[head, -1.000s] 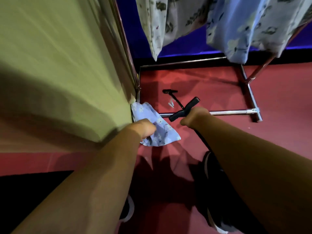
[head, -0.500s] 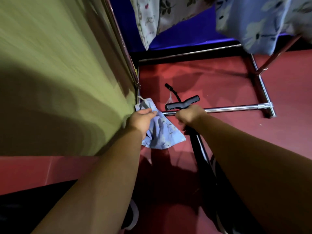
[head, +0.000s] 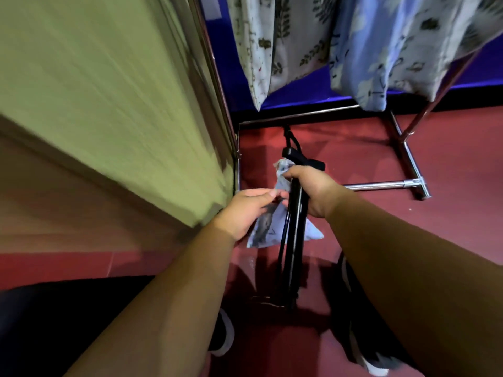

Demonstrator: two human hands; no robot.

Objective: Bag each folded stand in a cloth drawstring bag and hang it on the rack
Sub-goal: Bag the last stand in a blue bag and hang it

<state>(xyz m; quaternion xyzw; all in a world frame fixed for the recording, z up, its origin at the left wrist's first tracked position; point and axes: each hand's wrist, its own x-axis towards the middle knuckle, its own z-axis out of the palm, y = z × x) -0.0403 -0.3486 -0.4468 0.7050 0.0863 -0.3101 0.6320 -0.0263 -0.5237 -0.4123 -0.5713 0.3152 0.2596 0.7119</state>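
A black folded stand (head: 292, 232) hangs upright in the middle of the view, its top bar at my knuckles and its legs reaching down to the red floor. My right hand (head: 313, 190) grips its upper shaft and also pinches the top edge of a light blue flowered cloth bag (head: 268, 229). My left hand (head: 249, 210) pinches the same bag lower down at its left edge. The bag hangs behind the stand, one corner sticking out to the right. A black cord loops up from the stand's top.
The chrome rack base (head: 408, 159) frames the red floor ahead, with a crossbar just right of my right hand. Flowered cloths (head: 381, 44) hang from the rack above. A green fabric panel (head: 109, 104) fills the left. My shoes (head: 223, 338) stand below.
My right hand has lifted the stand off the floor and swung it upright. The bag has come up with both hands, and my right hand now pinches its top edge too.
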